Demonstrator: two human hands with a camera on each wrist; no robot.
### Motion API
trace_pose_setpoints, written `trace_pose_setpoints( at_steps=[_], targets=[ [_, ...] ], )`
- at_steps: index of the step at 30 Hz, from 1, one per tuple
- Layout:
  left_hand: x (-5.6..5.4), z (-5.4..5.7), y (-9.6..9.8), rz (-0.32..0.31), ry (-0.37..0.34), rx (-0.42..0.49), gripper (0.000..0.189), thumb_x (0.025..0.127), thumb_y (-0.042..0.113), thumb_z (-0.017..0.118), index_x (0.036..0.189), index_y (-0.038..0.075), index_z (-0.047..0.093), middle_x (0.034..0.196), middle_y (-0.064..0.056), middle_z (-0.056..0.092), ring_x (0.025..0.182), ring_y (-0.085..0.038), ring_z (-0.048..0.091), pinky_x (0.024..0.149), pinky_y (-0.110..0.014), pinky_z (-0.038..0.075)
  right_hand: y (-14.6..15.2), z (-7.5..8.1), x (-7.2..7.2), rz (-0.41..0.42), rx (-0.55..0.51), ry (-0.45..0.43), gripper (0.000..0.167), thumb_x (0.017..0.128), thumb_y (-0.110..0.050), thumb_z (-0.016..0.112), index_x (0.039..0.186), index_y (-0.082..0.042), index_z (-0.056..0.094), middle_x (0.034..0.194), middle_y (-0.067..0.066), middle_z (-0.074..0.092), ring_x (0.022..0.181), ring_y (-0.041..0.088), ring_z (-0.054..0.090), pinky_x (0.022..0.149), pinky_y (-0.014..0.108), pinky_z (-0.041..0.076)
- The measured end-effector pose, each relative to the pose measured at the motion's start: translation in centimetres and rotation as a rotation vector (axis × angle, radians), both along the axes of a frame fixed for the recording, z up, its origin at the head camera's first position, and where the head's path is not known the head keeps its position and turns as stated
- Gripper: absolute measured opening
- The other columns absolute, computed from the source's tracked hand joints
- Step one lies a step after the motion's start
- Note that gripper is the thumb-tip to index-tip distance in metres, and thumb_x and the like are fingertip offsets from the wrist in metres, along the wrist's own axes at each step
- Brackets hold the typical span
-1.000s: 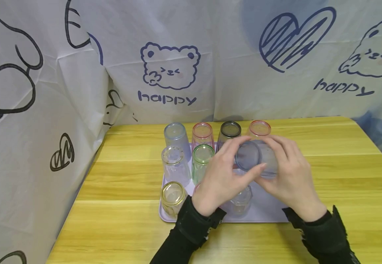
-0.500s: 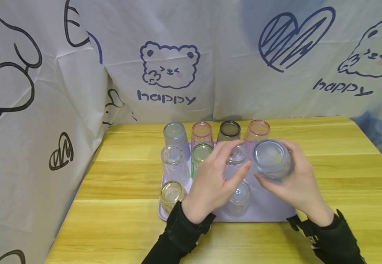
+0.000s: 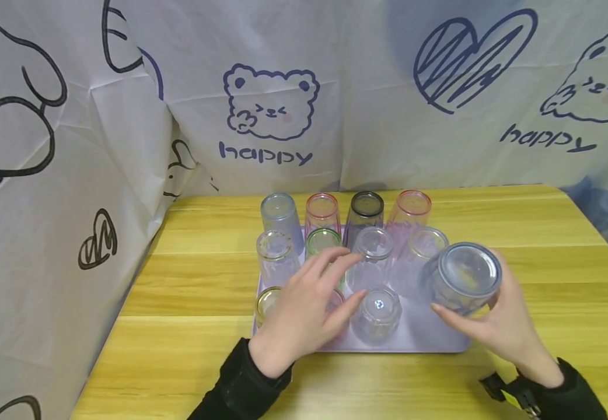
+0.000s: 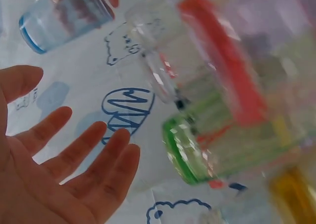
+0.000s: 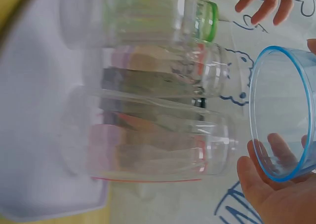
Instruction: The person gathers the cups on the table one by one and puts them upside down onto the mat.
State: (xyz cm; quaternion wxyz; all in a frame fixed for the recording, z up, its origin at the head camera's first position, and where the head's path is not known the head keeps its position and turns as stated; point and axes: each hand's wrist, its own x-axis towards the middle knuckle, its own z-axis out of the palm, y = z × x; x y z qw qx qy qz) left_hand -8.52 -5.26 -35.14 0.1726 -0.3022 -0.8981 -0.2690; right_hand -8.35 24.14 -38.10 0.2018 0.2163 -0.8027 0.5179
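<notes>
My right hand grips a blue-tinted drinking glass from the right side, thumb in front. The glass is bottom up over the right front of the lilac tray; the right wrist view shows its blue rim facing the tray. Fingers spread and relaxed, my left hand hovers over the front left of the tray with nothing in it. It partly hides a green glass, a yellow glass and a pink-rimmed one. To its right stands a short clear glass.
Other upturned glasses stand in rows on the tray: a blue one, a black one, pink ones at the back, and clear ones in the middle. The wooden table extends around it. A printed cloth hangs behind.
Both hands were on the blue glass. My left hand has let go and drawn back left; my right hand has carried the glass right and toward me, turning its base upward.
</notes>
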Motion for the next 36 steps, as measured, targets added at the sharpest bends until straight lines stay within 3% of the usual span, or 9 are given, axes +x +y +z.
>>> trace_pose_setpoints(
  at_steps=[6,13,30,36],
  targets=[
    [0.6,-1.2,-2.0,0.008,0.016,-0.091,0.043,0.097,0.034,0.066,0.136,0.019,0.058,0.138,-0.006,0.06,0.126,-0.023,0.06,0.103,-0.039,0.054,0.6,-1.4,1.1,0.024,0.03,-0.038,0.094,0.048,0.02,0.087,0.134,0.007,0.05,0.122,-0.005,0.063,0.108,0.004,0.061,0.093,0.009,0.049],
    [1.0,-2.9,-3.8,-0.003,0.069,-0.102,0.038,0.095,0.031,0.067,0.131,0.019,0.061,0.135,-0.005,0.062,0.122,-0.022,0.062,0.095,-0.04,0.057,1.0,-3.2,1.9,0.007,0.071,-0.153,0.095,0.051,0.013,0.092,0.136,0.001,0.05,0.125,-0.01,0.064,0.11,0.001,0.059,0.095,0.009,0.045],
    [1.0,-5.5,-5.6,0.016,0.053,-0.101,0.036,0.094,0.029,0.069,0.127,0.018,0.064,0.13,-0.006,0.066,0.121,-0.022,0.063,0.1,-0.041,0.055,0.6,-7.0,1.6,-0.08,0.207,-0.254,0.093,0.054,-0.016,0.101,0.133,-0.011,0.052,0.111,-0.019,0.062,0.097,-0.008,0.06,0.086,0.006,0.045],
    [0.9,-5.8,-5.9,0.026,0.046,-0.104,0.036,0.093,0.028,0.07,0.128,0.018,0.064,0.129,-0.005,0.066,0.12,-0.022,0.063,0.101,-0.04,0.054,0.3,-7.5,1.4,-0.124,0.27,-0.245,0.098,0.048,-0.026,0.103,0.13,-0.007,0.052,0.108,-0.007,0.066,0.094,-0.009,0.058,0.083,0.007,0.045]
  ],
)
